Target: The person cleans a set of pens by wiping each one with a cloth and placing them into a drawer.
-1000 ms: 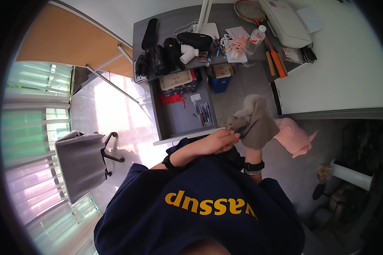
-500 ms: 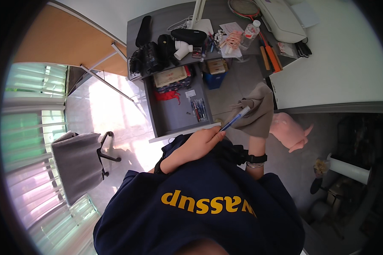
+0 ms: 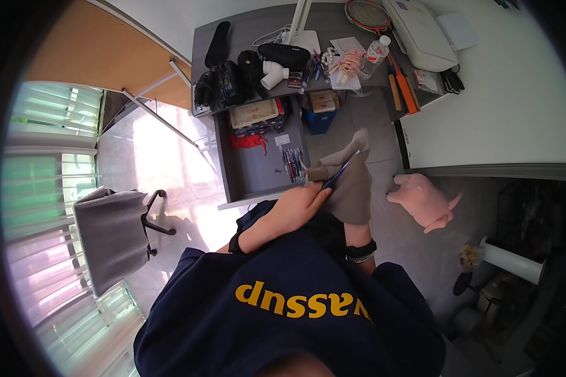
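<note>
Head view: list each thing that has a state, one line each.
Desk drawer: pulled open, pens inside.
Blue pen: held in left hand, tip against the cloth.
Grey-brown cloth: draped over right hand, hanging down.
Pink plush toy: lying on the floor.
Water bottle: capped, on the desk.

Single head-worn fisheye view, looking steeply down from above the person's own chest; the dark blue shirt [image 3: 295, 308] fills the 6 o'clock sector and sits nearest the lens. View faces toward 12 o'clock across the open grey drawer [image 3: 258, 166] and the grey desk [image 3: 264, 31], both farther off, with a grey chair [image 3: 110, 235] at 9 o'clock and a white table [image 3: 503, 107] at 2 o'clock. Straight edges bow near the dark circular rim; no second view to overlap with.
</note>
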